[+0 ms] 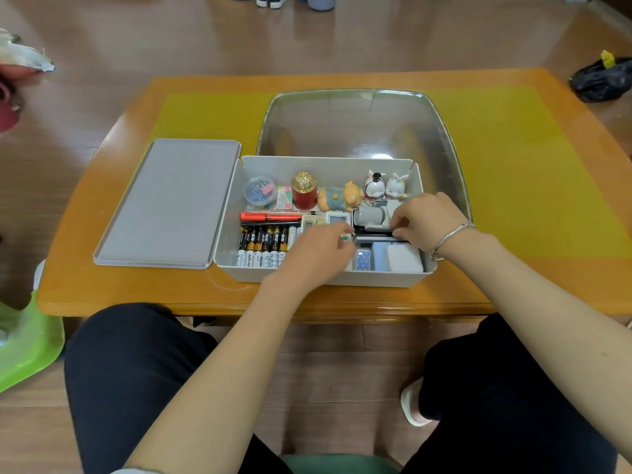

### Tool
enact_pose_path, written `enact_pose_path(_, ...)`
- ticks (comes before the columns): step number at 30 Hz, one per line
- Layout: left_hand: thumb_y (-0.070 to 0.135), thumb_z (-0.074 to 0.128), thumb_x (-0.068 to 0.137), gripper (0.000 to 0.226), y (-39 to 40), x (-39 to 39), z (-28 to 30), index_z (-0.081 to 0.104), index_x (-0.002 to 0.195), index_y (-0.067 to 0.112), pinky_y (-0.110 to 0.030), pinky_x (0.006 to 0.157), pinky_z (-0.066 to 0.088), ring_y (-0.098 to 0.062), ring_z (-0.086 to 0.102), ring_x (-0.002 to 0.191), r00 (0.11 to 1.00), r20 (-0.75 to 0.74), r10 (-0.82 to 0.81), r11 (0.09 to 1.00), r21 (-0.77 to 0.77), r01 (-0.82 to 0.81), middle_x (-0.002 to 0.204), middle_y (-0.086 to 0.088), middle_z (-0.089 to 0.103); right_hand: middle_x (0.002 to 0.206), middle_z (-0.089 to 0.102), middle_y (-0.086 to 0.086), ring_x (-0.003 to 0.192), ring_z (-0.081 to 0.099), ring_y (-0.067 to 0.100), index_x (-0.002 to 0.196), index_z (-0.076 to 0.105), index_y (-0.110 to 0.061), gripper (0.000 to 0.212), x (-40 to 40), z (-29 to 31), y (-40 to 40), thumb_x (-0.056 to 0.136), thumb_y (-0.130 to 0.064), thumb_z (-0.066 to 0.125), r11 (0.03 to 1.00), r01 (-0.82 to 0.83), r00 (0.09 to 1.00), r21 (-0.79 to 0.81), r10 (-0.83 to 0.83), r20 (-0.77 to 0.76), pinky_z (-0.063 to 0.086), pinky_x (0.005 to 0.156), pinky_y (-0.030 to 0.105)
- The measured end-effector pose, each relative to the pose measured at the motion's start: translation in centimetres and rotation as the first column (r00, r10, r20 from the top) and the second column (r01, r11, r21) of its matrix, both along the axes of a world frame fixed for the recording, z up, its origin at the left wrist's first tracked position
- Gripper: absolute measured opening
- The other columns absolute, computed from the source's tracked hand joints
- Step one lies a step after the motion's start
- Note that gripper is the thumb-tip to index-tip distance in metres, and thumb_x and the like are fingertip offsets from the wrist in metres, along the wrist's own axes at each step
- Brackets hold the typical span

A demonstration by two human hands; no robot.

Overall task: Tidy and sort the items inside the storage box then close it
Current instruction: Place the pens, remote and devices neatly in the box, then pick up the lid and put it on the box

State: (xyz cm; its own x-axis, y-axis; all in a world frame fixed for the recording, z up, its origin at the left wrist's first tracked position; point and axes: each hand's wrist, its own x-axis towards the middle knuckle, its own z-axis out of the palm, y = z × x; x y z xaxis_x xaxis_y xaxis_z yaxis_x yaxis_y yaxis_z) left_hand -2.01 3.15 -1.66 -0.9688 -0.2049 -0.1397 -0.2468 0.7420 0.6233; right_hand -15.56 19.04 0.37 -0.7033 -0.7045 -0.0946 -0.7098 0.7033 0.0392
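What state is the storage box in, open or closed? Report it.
Open. The storage box has no cover on; its grey lid lies flat on the table to its left.

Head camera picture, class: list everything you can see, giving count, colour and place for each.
storage box: one, grey, table centre
lid: one, grey, left of the box
clear tub: one, transparent, behind the box
batteries: a row, black-gold and white, box front left
pens: red and black, behind the batteries
clip jar: one, clear, back left corner
red jar: one, gold top, back row
figurines: two white rabbits, back right
pig figurine: one, orange
table: one, orange with yellow mat
left hand: in box, centre
right hand: in box, bracelet on wrist
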Motion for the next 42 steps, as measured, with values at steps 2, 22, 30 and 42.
enact_pose_path(2, 0.022, 0.048, 0.096, 0.028, -1.5, 0.6, 0.5, 0.062, 0.12, 0.019, -0.028, 0.075, 0.048, -0.009, 0.056, 0.087, 0.972, -0.191, 0.135, 0.99, -0.023, -0.142, 0.104, 0.002, 0.065, 0.093, 0.069, -0.004, 0.096, 0.056, 0.023, 0.091, 0.07, -0.029, 0.013, 0.2, 0.1, -0.1, 0.088, -0.028, 0.058, 0.997, 0.018, 0.998, -0.075, -0.023, -0.061, 0.033, 0.075, 0.032)
enact_pose_path(22, 0.013, 0.051, 0.094, 0.018, -14.0, 6.5, -3.6, 0.057, 0.105, 0.001, -0.04, 0.074, 0.042, -0.037, 0.056, 0.097, 0.77, 0.035, 0.637, 0.735, -0.332, -0.592, 0.108, -0.019, 0.059, 0.146, 0.034, 0.004, 0.133, 0.025, 0.027, 0.134, 0.043, -0.027, 0.054, 3.3, -2.6, -0.9, 0.088, -0.053, 0.049, 0.978, 0.18, 0.984, -0.107, -0.179, 0.022, 0.027, 0.104, 0.043)
enact_pose_path(30, 0.007, 0.056, 0.091, 0.015, -13.8, 6.3, -3.6, 0.055, 0.104, -0.001, -0.036, 0.069, 0.042, -0.035, 0.057, 0.09, 0.807, 0.016, 0.59, 0.76, -0.348, -0.549, 0.106, -0.019, 0.057, 0.143, 0.039, 0.003, 0.131, 0.029, 0.025, 0.137, 0.04, -0.028, 0.059, 3.0, -3.1, -0.6, 0.09, -0.062, 0.032, 0.987, 0.135, 0.99, -0.082, -0.139, -0.04, 0.027, 0.1, 0.04)
enact_pose_path(42, -0.011, 0.053, 0.082, 0.025, -14.7, 8.0, -2.0, 0.047, 0.101, 0.004, -0.041, 0.067, 0.04, -0.035, 0.052, 0.086, 0.76, -0.187, 0.623, 0.652, -0.413, -0.636, 0.101, -0.018, 0.053, 0.139, 0.045, 0.001, 0.128, 0.035, 0.023, 0.136, 0.042, -0.028, 0.06, 2.5, -3.1, -0.5, 0.09, -0.063, 0.024, 0.994, 0.098, 0.988, -0.056, -0.103, -0.111, 0.032, 0.095, 0.039)
